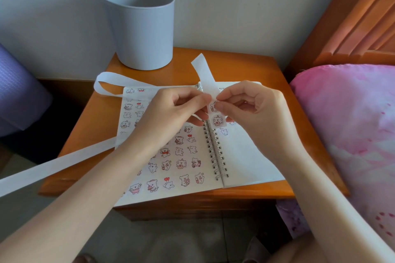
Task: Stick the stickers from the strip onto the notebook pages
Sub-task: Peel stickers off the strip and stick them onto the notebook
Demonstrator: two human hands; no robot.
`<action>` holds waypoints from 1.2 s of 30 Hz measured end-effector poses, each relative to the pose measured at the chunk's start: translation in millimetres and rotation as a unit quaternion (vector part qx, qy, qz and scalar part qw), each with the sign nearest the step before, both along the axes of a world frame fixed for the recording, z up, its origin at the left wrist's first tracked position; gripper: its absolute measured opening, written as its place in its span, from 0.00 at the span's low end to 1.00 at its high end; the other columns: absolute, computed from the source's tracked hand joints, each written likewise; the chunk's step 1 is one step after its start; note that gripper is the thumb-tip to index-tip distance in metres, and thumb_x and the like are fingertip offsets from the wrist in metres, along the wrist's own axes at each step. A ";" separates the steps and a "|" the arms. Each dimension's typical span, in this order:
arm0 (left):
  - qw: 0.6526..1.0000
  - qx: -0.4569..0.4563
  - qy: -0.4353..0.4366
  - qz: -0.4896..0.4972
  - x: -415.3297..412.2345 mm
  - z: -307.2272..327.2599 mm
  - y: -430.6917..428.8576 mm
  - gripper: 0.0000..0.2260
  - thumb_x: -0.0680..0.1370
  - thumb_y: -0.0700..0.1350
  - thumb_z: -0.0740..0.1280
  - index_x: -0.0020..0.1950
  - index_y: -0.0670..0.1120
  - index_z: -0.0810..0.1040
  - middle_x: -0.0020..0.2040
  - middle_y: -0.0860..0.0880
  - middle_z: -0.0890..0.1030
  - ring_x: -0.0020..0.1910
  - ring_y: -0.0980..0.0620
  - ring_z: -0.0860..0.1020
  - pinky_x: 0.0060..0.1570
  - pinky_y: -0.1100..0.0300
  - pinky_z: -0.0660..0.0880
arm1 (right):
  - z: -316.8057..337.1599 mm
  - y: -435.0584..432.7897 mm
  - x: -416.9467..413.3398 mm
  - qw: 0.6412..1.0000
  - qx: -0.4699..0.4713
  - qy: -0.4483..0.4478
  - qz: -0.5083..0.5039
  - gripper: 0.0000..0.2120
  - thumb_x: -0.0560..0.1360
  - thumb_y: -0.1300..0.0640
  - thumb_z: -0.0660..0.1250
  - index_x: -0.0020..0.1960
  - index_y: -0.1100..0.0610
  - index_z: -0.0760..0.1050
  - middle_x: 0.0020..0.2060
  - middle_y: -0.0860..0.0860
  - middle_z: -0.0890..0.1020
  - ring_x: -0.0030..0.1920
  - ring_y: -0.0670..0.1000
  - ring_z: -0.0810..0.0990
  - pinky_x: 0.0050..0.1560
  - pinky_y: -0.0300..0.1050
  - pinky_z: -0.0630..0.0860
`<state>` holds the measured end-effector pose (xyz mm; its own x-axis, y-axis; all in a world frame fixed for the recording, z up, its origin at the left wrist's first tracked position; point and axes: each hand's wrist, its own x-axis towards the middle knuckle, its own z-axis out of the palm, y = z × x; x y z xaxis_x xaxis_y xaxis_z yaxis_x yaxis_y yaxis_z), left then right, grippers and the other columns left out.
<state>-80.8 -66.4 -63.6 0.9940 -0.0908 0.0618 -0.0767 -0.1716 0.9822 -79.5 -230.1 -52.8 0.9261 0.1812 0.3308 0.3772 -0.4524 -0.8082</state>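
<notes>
Wooden nightstand [245, 66] beside pink bedding [352, 124], notebook [245, 156] open, left hand [171, 111] and right hand [256, 109] grips pinching strip [205, 74]

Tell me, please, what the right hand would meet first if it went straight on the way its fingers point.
The right hand points left and pinches the strip; just beyond that it would probably meet the left hand, though depth is unclear.
</notes>
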 end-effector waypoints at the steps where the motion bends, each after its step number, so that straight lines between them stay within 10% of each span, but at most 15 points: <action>1: 1.000 -0.002 0.004 -0.005 0.2 0.1 0.0 0.07 0.77 0.44 0.66 0.47 0.43 0.83 0.37 0.48 0.83 0.37 0.56 0.82 0.39 0.66 0.79 | -0.3 0.2 -0.1 1.000 0.001 0.000 0.000 0.04 0.71 0.62 0.72 0.44 0.56 0.80 0.36 0.46 0.83 0.37 0.46 0.82 0.42 0.45 0.81; 29: 1.000 -0.014 0.016 0.000 -2.5 0.8 -3.4 0.06 0.77 0.43 0.67 0.44 0.46 0.83 0.37 0.49 0.84 0.37 0.55 0.83 0.36 0.68 0.78 | 3.2 -0.8 -0.6 0.992 -0.124 -0.027 -0.015 0.03 0.73 0.53 0.69 0.43 0.47 0.76 0.45 0.42 0.77 0.45 0.44 0.75 0.43 0.35 0.75; 36: 0.999 -0.040 0.029 0.022 -1.2 0.3 1.1 0.07 0.78 0.43 0.66 0.46 0.43 0.83 0.37 0.50 0.84 0.37 0.57 0.82 0.37 0.68 0.77 | 15.8 -13.7 -0.4 0.998 -0.016 0.056 0.009 0.03 0.71 0.56 0.71 0.43 0.55 0.79 0.36 0.45 0.82 0.36 0.42 0.78 0.37 0.34 0.75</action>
